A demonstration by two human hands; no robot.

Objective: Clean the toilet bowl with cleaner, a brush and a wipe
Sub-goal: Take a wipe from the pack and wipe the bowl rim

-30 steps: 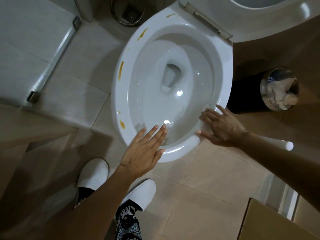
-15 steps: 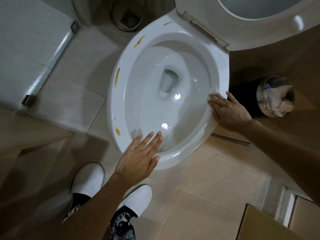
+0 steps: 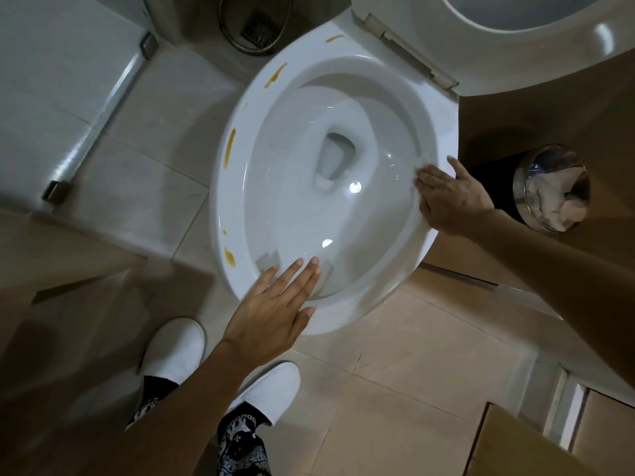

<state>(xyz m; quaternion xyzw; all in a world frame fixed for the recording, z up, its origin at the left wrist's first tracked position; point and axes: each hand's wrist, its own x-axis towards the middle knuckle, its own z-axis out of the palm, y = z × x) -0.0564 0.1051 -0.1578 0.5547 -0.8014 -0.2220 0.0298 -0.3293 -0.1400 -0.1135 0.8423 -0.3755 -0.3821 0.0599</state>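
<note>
The white toilet bowl [image 3: 237, 201] stands open below me, its seat and lid [image 3: 515, 46] raised at the top right. Several yellow-brown stains [image 3: 229, 151] streak the left side of the rim. My right hand [image 3: 450, 197] presses flat on the right rim with a thin white wipe [image 3: 422, 166] under its fingers; only the wipe's edge shows. My left hand [image 3: 275, 310] is spread flat at the front rim, fingers apart, holding nothing. No brush head or cleaner bottle is visible.
A dark bin [image 3: 549, 187] with a chrome rim, full of crumpled paper, stands right of the bowl. A metal hose [image 3: 254, 46] loops around a floor drain behind it. A white rod [image 3: 512, 291] lies under my right forearm. A cardboard box [image 3: 515, 441] sits bottom right, my white shoes [image 3: 175, 348] in front.
My right hand has slid with the wipe along the right rim, from the front corner towards the back. My left hand has stayed at the front rim.
</note>
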